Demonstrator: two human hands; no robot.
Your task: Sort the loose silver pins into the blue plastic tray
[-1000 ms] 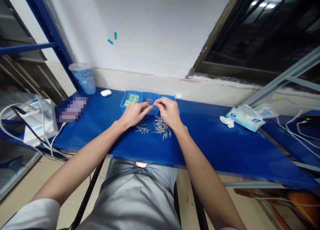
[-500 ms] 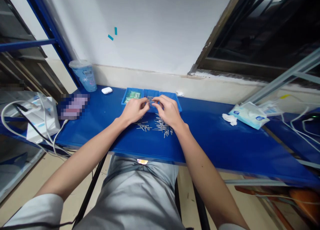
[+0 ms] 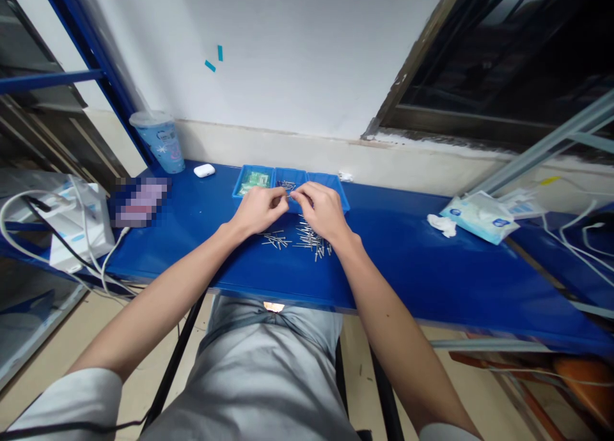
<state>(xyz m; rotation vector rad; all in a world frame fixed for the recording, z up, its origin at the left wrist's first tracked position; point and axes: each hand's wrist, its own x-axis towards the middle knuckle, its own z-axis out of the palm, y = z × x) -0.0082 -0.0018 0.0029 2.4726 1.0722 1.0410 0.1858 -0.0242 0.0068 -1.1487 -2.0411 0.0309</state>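
Observation:
My left hand point(image 3: 259, 211) and my right hand point(image 3: 323, 209) meet in front of the blue bins, their fingertips almost touching. Both are closed in a pinch on a thin metal pin point(image 3: 290, 196), mostly covered by the fingers. Below my left hand lies a small loose pile of metal pins point(image 3: 275, 239) on the blue table. A larger heap of similar pins point(image 3: 314, 239) is spread under my right hand. Behind the hands, the left blue bin point(image 3: 235, 188) contains small green-and-clear pieces. The middle bin point(image 3: 290, 174) holds thin metal parts, while the right bin point(image 3: 330, 182) is partly hidden.
On the blue table point(image 3: 407, 268), a lidded cup point(image 3: 163, 148) and a white case point(image 3: 204, 170) stand at the back left. A power strip with cables point(image 3: 81, 230) is at far left. Tissues point(image 3: 482, 217) and a crumpled tissue point(image 3: 442, 225) lie right.
My fingertips have drawn closer together around the pin, so less of it shows. The piles and bins stay as they were; the view has shifted slightly.

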